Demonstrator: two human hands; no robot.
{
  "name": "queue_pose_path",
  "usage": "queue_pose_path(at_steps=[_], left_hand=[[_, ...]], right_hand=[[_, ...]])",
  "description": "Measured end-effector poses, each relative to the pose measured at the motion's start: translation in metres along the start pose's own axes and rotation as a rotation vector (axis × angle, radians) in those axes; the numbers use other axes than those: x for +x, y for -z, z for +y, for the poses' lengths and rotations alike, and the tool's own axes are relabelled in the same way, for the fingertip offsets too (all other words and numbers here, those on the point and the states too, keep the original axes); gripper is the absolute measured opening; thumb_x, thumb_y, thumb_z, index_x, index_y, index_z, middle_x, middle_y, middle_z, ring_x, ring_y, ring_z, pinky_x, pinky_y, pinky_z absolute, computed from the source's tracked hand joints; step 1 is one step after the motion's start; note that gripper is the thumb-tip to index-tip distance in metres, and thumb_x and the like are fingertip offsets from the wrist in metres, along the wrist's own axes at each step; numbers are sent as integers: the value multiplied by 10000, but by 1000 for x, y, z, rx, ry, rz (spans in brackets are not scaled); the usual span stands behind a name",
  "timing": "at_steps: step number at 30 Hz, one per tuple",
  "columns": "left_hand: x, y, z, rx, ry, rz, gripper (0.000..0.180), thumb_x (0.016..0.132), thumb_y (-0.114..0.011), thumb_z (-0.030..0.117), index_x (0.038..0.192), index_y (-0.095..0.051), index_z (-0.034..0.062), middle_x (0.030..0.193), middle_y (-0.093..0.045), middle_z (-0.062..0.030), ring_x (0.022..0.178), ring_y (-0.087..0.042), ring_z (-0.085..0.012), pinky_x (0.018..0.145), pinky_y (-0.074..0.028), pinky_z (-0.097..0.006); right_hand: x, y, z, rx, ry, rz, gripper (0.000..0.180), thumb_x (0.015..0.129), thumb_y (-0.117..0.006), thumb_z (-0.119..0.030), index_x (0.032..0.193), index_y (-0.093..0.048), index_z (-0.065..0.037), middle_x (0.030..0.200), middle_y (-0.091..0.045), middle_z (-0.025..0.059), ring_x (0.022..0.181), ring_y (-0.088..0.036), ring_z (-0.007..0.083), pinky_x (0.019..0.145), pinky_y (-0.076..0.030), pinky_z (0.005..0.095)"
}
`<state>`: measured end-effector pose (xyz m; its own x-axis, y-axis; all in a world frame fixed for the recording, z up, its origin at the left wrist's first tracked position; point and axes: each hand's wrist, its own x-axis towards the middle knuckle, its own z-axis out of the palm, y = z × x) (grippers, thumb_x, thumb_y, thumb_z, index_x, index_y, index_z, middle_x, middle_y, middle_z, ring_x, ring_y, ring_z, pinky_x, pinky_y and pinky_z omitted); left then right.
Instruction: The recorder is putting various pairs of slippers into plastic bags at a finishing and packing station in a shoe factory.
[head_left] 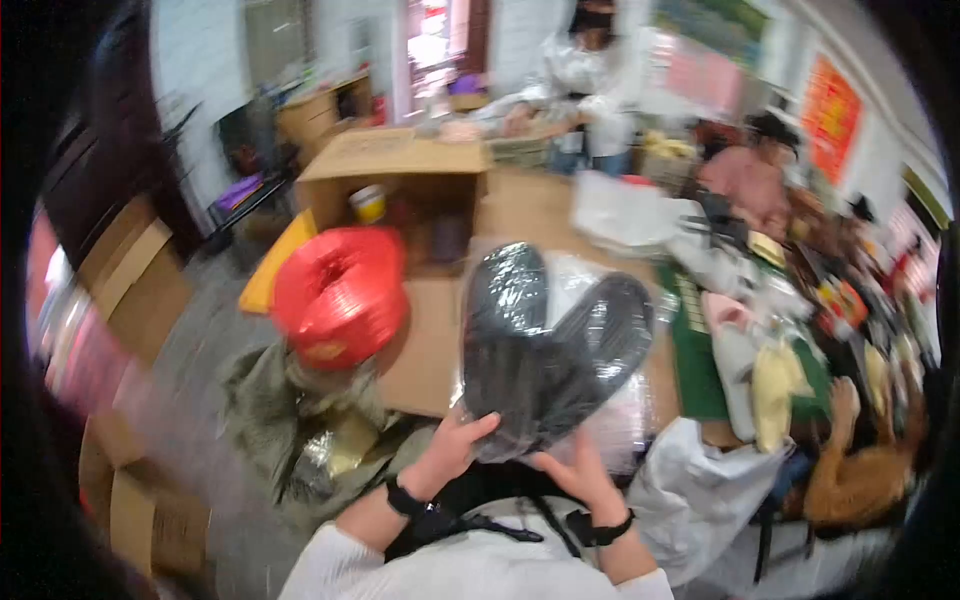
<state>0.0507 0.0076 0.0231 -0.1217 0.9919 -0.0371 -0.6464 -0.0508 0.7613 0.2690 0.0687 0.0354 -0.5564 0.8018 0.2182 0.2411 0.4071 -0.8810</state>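
A long worktable [520,215] with a brown top ran from near to far through the middle of the scene, crowded along its right side with bags and small goods too blurred to tell apart. On its far left end sat an open brown cardboard box [400,160], and nearer on the left a fat spool of shiny red plastic twine [340,295] rested above an olive-green crumpled sack [300,430]. Held up in front of the person, near the middle, was a pair of dark grey shoe insoles sealed in a clear plastic bag [545,350], their toes spread apart toward the far side and their heels together at the near end. The left hand [450,450] gripped the lower left edge of the bag, thumb curled over the front; the right hand [575,472] pinched the lower right edge with bent fingers closed on the plastic. Judging by this, the insoles were already bagged and in hand, not yet set down anywhere. A person in white stood at the far end.
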Motion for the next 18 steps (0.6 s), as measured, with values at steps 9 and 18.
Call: queue_pose_path(at_steps=[9, 18], left_hand=[[-215, 112, 192, 914, -25, 356, 701, 837, -729, 12, 1469, -424, 10, 1360, -542, -43, 1217, -503, -137, 1028, -430, -316], [-276, 240, 151, 266, 279, 979, 269, 901, -661, 201, 1074, -685, -4, 1006, -728, -106, 875, -688, -210, 783, -542, -361]], right_hand=[[3, 21, 49, -193, 175, 226, 390, 760, -741, -64, 1129, -625, -13, 1166, -617, 144, 1131, -559, 324, 1015, -415, 414], [0, 1, 58, -177, 211, 295, 191, 794, -690, 5, 978, -647, -19, 1038, -653, 120, 1006, -600, 283, 927, -446, 369]])
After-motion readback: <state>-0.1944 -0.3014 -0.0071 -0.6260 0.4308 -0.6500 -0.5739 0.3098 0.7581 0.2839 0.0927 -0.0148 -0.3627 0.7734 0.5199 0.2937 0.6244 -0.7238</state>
